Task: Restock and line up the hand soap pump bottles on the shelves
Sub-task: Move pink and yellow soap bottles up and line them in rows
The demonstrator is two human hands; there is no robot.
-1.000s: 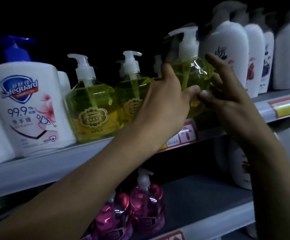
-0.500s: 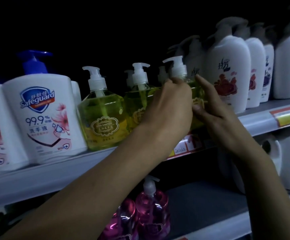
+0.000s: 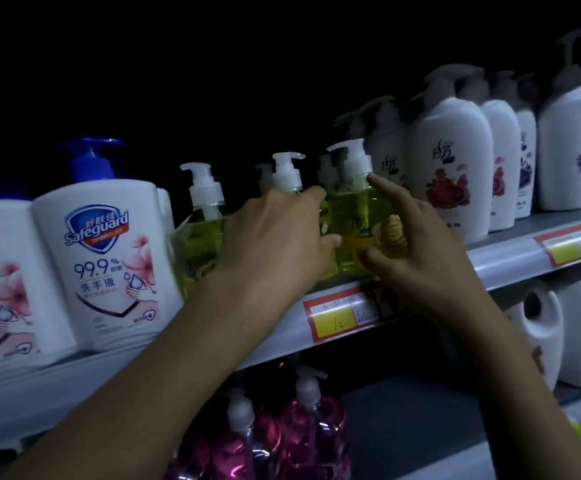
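The left hand (image 3: pixel 275 244) curls round the left side of the yellow pump bottle (image 3: pixel 358 216); the right hand (image 3: pixel 420 261) pinches it, thumb in front, forefinger raised. Aloft a second ago, it now stands at the front edge of the shelf (image 3: pixel 511 259) beside its yellow neighbours (image 3: pixel 199 233). I'd judge its label (image 3: pixel 391 233) wants turning forward.

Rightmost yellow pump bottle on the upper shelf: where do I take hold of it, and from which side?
Grip the yellow bottle by its wide body, from the front, fingers on its left and right flanks. It stands upright at the shelf edge; the pump is narrow, and the white bottle crowds its right.
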